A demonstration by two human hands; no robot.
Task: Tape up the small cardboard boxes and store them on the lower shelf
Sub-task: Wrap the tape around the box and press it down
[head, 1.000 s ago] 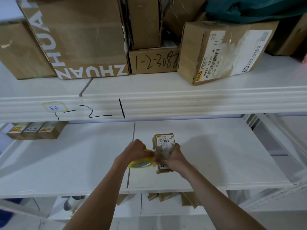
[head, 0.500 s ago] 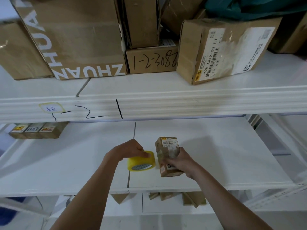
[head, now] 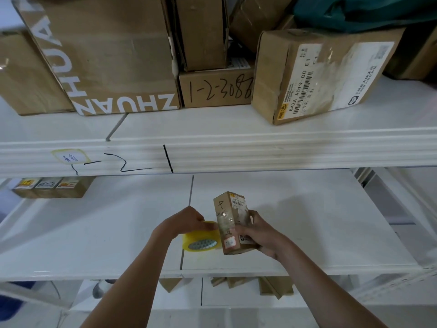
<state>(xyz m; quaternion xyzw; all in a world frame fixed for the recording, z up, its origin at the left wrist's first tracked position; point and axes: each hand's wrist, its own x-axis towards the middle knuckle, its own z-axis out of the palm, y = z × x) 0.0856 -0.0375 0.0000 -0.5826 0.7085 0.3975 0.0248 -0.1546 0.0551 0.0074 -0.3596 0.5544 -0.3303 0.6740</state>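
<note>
The right hand held a small cardboard box upright at centre frame, above the middle shelf, its grip closed around the box's lower right side. The left hand was closed over the top of a roll of yellow tape, which sat just beside the box's left face, touching or nearly so; whether a strip ran from roll to box could not be told. A glossy band of clear tape appeared to cross the middle of the box's front, so taping of this box was judged under way or close to finished, not confirmed complete. The box had not been stored: it was in hand, not resting on any shelf. At left of the frame, under the lip of the upper shelf, three small labelled boxes stood side by side, touching, on the middle shelf; whether these were taped could not be read. Along the bottom of the frame, under the front edge of the middle shelf, tops of several brown cardboard pieces showed on a lower level; judged to be stored or waiting boxes, count unclear. Upper shelf carried large cartons, among them the carton printed ZHUAN and a carton marked 1-2-3088; all closed, contents hidden. Remaining, by judgement: finish the tape, set the box down below, repeat for any others.
</note>
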